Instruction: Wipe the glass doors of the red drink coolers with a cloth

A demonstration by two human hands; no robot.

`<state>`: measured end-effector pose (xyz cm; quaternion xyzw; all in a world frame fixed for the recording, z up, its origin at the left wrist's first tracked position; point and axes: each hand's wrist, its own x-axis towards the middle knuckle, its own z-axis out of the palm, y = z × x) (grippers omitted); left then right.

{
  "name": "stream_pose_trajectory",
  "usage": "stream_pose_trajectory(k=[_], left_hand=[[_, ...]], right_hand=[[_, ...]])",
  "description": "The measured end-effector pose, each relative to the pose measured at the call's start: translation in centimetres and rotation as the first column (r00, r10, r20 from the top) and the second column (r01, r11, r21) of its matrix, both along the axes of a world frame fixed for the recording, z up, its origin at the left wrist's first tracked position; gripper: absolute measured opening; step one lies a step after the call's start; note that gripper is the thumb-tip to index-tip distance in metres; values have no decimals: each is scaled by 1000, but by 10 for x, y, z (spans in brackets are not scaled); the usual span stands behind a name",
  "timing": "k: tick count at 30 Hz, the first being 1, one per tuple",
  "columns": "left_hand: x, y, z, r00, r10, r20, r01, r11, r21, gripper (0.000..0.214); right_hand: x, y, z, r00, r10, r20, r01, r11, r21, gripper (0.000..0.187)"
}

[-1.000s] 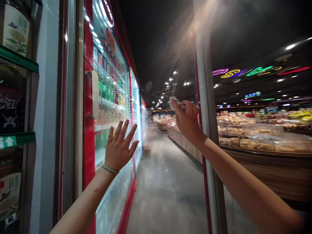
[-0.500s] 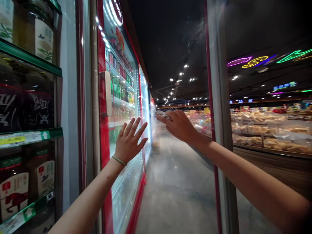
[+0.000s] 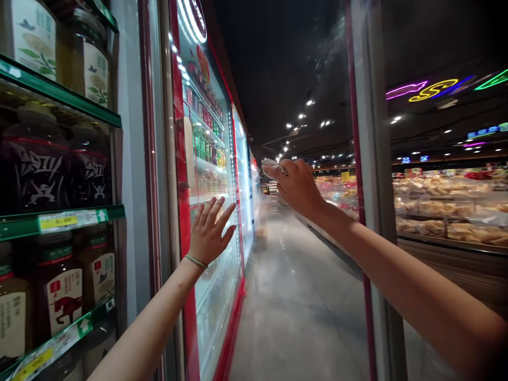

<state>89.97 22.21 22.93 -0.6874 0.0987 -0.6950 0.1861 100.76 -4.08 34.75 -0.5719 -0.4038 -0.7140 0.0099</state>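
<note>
Left hand spread open, seemingly bracing glass door; right hand grips crumpled white cloth, apparently bunched for firm hold, well in from door's framed right edge.

On the upper shelf, white-labelled bottles are standing close behind the front edge. Dark bottles are filling the right end of the middle shelf, whose green front edge is carrying a yellow-and-white price tag. Beyond, a red-framed cooler is glowing, green bottles lining one of its shelves. Packaged goods are lying up to the near edge of a brown counter, while neon signs are shining overhead.
</note>
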Motion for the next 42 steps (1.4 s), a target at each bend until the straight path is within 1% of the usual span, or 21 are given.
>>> stream_pose_trajectory(k=[4, 5, 8, 9, 10, 13, 14, 18, 19, 22, 24, 28, 29, 32, 33, 36, 37, 38, 40, 41, 42], left_hand=[[-2, 1, -2, 1000, -15, -1, 15, 1000, 1, 64], [-3, 1, -2, 1000, -18, 4, 18, 1000, -2, 63], [-5, 2, -2, 1000, -27, 11, 27, 1000, -4, 63], [-6, 2, -2, 1000, -30, 8, 30, 1000, -3, 62], [-6, 2, -2, 999, -34, 5, 34, 999, -1, 62], [-8, 1, -2, 999, -48, 8, 48, 999, -5, 61], [-9, 1, -2, 999, -51, 12, 51, 999, -7, 60], [-12, 1, -3, 999, -52, 7, 52, 999, -9, 57], [-12, 2, -3, 999, -54, 6, 54, 999, -8, 57], [-13, 2, -3, 998, -66, 12, 66, 998, -7, 56], [-12, 1, -3, 997, -69, 18, 69, 998, -11, 56], [-14, 0, -3, 998, -66, 13, 67, 998, -18, 57], [-15, 2, -3, 998, -65, 11, 65, 998, -18, 57], [-24, 15, -4, 999, -45, 15, 45, 998, -31, 55], [-27, 22, -4, 999, -34, 16, 35, 999, -40, 55], [-36, 45, -4, 1000, -9, 22, 11, 997, -75, 56], [-38, 51, -4, 1000, -6, 23, 8, 997, -83, 56], [-39, 55, -4, 1000, -4, 18, 5, 996, -85, 57], [-40, 60, -4, 1000, 4, -2, -4, 998, -70, 57], [-41, 61, -5, 1000, 10, -15, -10, 998, -57, 57], [-41, 62, -5, 1000, 16, -25, -17, 999, -43, 56]], right_hand=[[-11, 14, 0, 999, 11, 38, -4, 984, -177, 56], [-13, 16, 1, 999, 5, 44, 3, 985, -173, 55], [-19, 21, 7, 1000, -10, 10, 10, 1000, -15, 51], [-21, 23, 9, 1000, -7, 1, 7, 1000, 4, 51], [-22, 25, 11, 1000, -2, 5, 2, 1000, -20, 51], [-26, 29, 18, 999, 14, 42, -5, 978, -210, 51], [-27, 29, 21, 999, 12, 40, -3, 973, -231, 51], [-33, 35, 32, 999, 15, -44, -17, 999, -43, 54], [-36, 38, 32, 998, 18, -54, -21, 999, -48, 56], [-42, 44, 28, 1000, 3, -9, -5, 965, -264, 59], [-44, 46, 26, 1000, -10, 21, 16, 948, -318, 58], [-47, 54, 30, 1000, -11, -16, 9, 991, -134, 56], [-48, 57, 31, 1000, -6, -6, 5, 988, -158, 55], [-51, 68, 36, 998, 17, 53, 2, 944, -329, 54], [-51, 72, 39, 998, 23, 53, -4, 945, -327, 54], [-54, 85, 49, 999, 39, -1, -38, 991, -130, 57], [-56, 90, 51, 999, 48, -6, -48, 992, -116, 57], [-58, 96, 52, 999, 53, 5, -51, 985, -165, 57], [-62, 107, 53, 997, 54, 63, -29, 936, -352, 56], [-64, 111, 53, 995, 50, 90, -8, 912, -411, 56], [-65, 114, 54, 994, 39, 105, 8, 910, -415, 55]])
